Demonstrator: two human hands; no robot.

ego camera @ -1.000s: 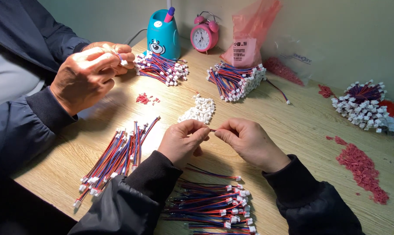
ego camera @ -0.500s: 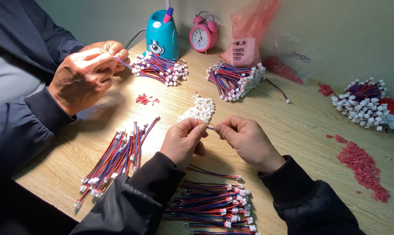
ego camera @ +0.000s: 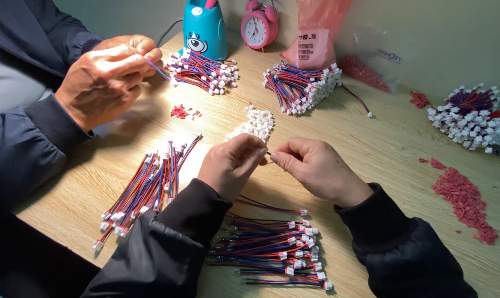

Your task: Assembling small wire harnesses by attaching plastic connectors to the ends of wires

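1. The left hand [ego camera: 230, 165] has its fingers curled and pressed together, thumb and forefinger pinching a small, thin piece [ego camera: 269, 154] too tiny to make out.
2. The right hand [ego camera: 316, 168] meets it fingertip to fingertip, thumb and forefinger closed on the same piece, above the pale wooden table [ego camera: 382, 149].
3. Just beyond the fingertips lies a small heap of white plastic connector housings [ego camera: 254, 122].
4. Near the wearer, between the dark sleeves, lies a loose pile of red, blue and black wire leads with white plugs [ego camera: 272, 251].
5. To the left lies a flat fan of the same leads [ego camera: 150, 185].
6. Far left, another person's hands [ego camera: 109, 77] pinch a single wire beside a bundle of leads [ego camera: 203, 70].
7. A further bundle [ego camera: 302, 87] lies far centre, with a blue bear-faced holder [ego camera: 205, 27], a pink alarm clock [ego camera: 258, 26] and a pink plastic bag [ego camera: 316, 33] behind.
8. On the right lie scattered red plastic bits [ego camera: 462, 196] and a round bunch of leads [ego camera: 471, 113].
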